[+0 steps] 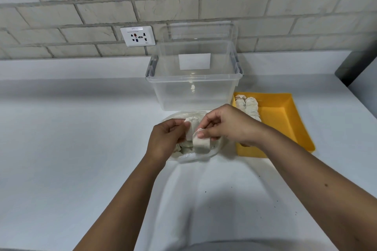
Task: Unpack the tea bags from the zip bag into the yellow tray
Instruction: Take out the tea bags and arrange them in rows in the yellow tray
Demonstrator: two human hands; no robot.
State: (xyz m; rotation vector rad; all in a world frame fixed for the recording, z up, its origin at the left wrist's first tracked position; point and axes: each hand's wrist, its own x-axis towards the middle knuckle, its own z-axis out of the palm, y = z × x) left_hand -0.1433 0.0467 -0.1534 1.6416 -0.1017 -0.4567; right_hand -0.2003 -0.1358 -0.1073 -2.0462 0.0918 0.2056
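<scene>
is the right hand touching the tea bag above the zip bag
Touching. The head view shows the right hand pinching the top of the tea bag between thumb and fingertips.

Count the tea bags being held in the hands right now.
2. The left hand pinches one tea bag, the right hand a second tea bag beside it, both over the zip bag. More lie in that bag and the yellow tray, partly hidden.

A clear plastic bin (193, 87) stands below a wall socket (137, 36).
</scene>
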